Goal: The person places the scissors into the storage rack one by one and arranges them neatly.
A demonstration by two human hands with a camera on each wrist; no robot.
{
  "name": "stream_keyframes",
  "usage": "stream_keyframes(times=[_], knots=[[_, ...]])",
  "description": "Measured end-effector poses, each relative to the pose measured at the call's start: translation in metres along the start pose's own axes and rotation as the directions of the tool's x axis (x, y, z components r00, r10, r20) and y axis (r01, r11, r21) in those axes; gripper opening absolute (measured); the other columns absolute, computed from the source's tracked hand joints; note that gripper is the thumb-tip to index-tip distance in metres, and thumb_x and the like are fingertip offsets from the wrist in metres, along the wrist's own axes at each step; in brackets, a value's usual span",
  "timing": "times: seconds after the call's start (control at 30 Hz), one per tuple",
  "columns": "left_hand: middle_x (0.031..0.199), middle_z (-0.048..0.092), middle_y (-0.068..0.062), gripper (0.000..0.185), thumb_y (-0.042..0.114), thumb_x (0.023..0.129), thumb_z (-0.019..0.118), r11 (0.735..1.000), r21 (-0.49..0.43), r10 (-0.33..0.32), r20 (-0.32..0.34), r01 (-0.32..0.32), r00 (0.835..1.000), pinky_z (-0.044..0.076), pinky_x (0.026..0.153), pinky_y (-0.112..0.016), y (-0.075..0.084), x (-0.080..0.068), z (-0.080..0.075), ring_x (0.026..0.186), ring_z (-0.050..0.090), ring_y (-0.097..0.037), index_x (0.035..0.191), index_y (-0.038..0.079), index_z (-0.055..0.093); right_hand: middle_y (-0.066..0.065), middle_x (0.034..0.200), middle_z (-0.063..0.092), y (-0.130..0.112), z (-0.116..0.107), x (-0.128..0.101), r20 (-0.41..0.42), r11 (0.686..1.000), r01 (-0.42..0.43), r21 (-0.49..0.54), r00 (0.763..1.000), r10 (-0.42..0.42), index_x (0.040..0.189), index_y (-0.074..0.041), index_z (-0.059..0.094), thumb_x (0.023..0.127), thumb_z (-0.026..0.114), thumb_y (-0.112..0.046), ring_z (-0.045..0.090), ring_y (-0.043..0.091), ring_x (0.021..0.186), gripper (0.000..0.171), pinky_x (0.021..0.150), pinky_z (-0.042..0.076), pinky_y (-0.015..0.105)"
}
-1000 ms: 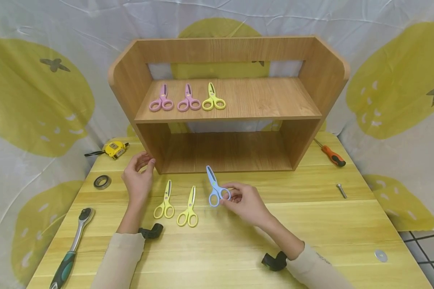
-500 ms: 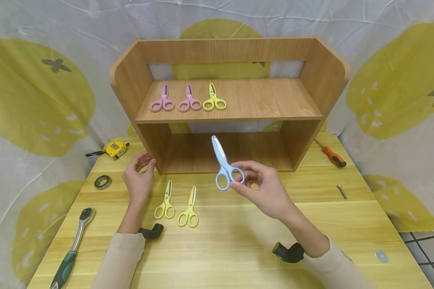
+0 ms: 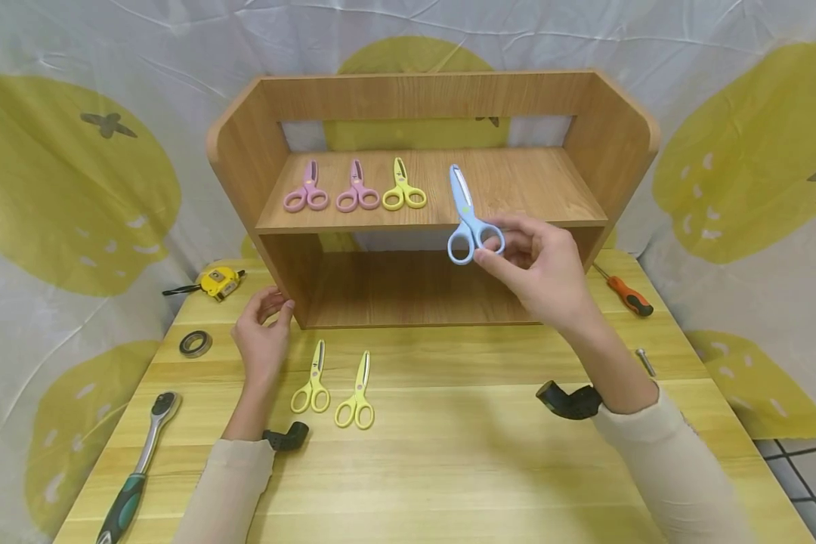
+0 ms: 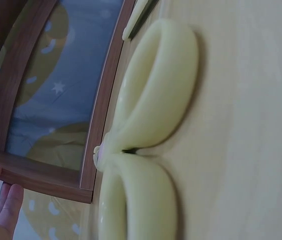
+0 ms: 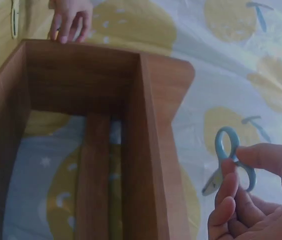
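Scissors in blue now hang in the air before the front edge of the upper board of the wooden shelf; a second ago they lay on the table just in front of the shelf, and half a second ago they were halfway up, before the lower opening. The right hand pinches one handle loop between thumb and fingertips, blades pointing up and away. The left hand has not moved: it rests on the table with fingers loosely curled, their tips touching the near left corner of the shelf, and it holds nothing.

On the upper board, two pink scissors and one yellow pair lie in a row at the left; the board to their right is bare wood as far as the right wall. Two yellow scissors lie on the table just right of the left hand. Near the table's edges sit a ratchet wrench, a ring and a tape measure at left, a screwdriver and a bolt at right.
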State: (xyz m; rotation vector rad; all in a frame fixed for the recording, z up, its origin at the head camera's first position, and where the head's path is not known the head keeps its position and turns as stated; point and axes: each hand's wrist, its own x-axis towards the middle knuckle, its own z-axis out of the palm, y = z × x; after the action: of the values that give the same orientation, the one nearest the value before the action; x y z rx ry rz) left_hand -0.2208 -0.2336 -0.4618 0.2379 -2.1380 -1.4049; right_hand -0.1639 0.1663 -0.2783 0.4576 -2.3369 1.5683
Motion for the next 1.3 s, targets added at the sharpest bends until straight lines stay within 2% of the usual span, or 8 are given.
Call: stream_keyframes(times=[0.17,0.33,0.43,0.57,0.77,0.97,1.2,1.3], knots=[[0.11,0.077,-0.009,0.028,0.012,0.093,0.077,1.0,-0.007,0.006,-0.004,-0.006,1.0,0.055,0.074,-0.008,0.001,0.0,0.0,0.092,0.07,-0.001,0.12,0.012,0.073,-0.008,0.085,0.076,-0.004,-0.009,0.028,-0.029,0.997,-0.03,-0.067,0.999,0.029,0.127,-0.009,0.071,0.091,0.08,-0.019,0.06,0.015,0.075,0.039,0.066,0.048,0.02],[0.11,0.077,-0.01,0.028,0.012,0.093,0.077,1.0,-0.01,0.0,0.001,0.0,1.0,0.055,0.073,-0.008,0.002,-0.001,-0.001,0.092,0.07,-0.001,0.12,0.012,0.072,-0.01,0.084,0.076,0.0,-0.01,0.052,-0.03,0.993,-0.06,-0.105,0.998,0.057,0.127,-0.009,0.07,0.092,0.078,-0.021,0.061,0.014,0.081,0.038,0.071,0.044,0.024],[0.11,0.077,-0.009,0.027,0.012,0.093,0.077,1.0,-0.007,-0.007,-0.003,0.007,1.0,0.054,0.073,-0.008,0.003,-0.001,-0.002,0.092,0.07,0.0,0.12,0.012,0.073,-0.006,0.087,0.077,0.005,-0.006,0.064,-0.022,0.99,-0.081,-0.115,0.997,0.079,0.128,-0.008,0.069,0.093,0.077,-0.02,0.062,0.014,0.082,0.038,0.071,0.045,0.025],[0.11,0.077,-0.009,0.027,0.012,0.093,0.077,1.0,-0.011,-0.005,-0.014,0.005,1.0,0.055,0.074,-0.008,0.003,0.0,-0.002,0.092,0.07,0.0,0.12,0.013,0.073,0.005,0.094,0.079,0.014,0.001,0.078,-0.006,0.989,-0.103,-0.105,0.995,0.103,0.129,-0.005,0.069,0.093,0.076,-0.017,0.066,0.013,0.083,0.038,0.068,0.052,0.022],[0.11,0.077,-0.009,0.028,0.012,0.093,0.077,1.0,-0.012,-0.002,0.005,0.002,1.0,0.055,0.074,-0.008,0.004,-0.001,-0.001,0.093,0.07,-0.001,0.12,0.012,0.073,0.007,0.097,0.079,0.025,0.005,0.09,0.022,0.979,-0.146,-0.141,0.988,0.151,0.131,-0.005,0.067,0.093,0.076,-0.018,0.069,0.011,0.086,0.041,0.069,0.054,0.019],[0.111,0.077,-0.009,0.027,0.012,0.093,0.077,1.0,-0.015,-0.007,0.004,0.007,1.0,0.056,0.075,-0.009,0.003,-0.002,0.0,0.094,0.071,-0.003,0.12,0.012,0.072,0.008,0.101,0.077,0.025,0.005,0.1,0.067,0.965,-0.176,-0.197,0.979,0.192,0.134,-0.006,0.066,0.094,0.074,-0.025,0.069,0.012,0.088,0.045,0.07,0.054,0.021],[0.11,0.076,-0.008,0.027,0.014,0.094,0.077,1.0,-0.004,-0.008,0.004,0.008,1.0,0.055,0.075,-0.01,0.001,-0.002,0.0,0.095,0.071,-0.003,0.12,0.013,0.072,0.007,0.1,0.067,0.025,0.009,0.107,0.116,0.947,-0.15,-0.284,0.975,0.189,0.123,-0.005,0.071,0.095,0.074,-0.029,0.059,0.018,0.089,0.037,0.069,0.048,0.026],[0.111,0.076,-0.008,0.027,0.014,0.094,0.077,1.0,-0.009,-0.01,0.008,0.01,1.0,0.055,0.076,-0.01,0.001,-0.002,0.0,0.095,0.071,-0.003,0.121,0.013,0.072,0.008,0.104,0.068,0.025,0.01,0.107,0.125,0.94,-0.162,-0.299,0.97,0.207,0.123,-0.006,0.071,0.095,0.073,-0.031,0.06,0.019,0.094,0.038,0.072,0.05,0.027]])
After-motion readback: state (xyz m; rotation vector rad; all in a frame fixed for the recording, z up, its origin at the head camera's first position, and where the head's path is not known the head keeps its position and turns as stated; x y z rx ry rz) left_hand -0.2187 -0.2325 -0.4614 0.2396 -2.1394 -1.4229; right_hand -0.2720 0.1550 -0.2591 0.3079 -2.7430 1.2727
